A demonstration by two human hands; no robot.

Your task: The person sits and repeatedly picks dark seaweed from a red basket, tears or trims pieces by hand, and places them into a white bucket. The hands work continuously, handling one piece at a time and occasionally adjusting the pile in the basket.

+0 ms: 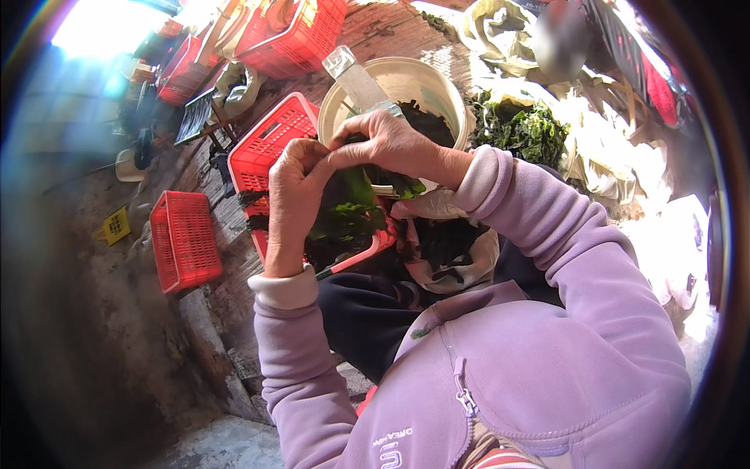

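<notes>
My left hand (299, 193) and my right hand (392, 140) meet at the fingertips, both pinching dark green seaweed (345, 205) that hangs below them. Under it stands a red plastic basket (351, 262) holding more dark seaweed. Just beyond my right hand is a round cream tub (457, 97) with dark seaweed inside and a pale board or box-like piece (360, 79) lying across its rim. An open whitish sack (483, 258) with dark contents sits close to my lap, right of the basket.
A red basket (187, 240) stands at the left, near a yellow tag (116, 225). More red baskets (293, 41) are at the top left. Green seaweed (527, 129) is heaped right of the tub, beside pale sacks (615, 158). A blurred, possibly human form is at the top right.
</notes>
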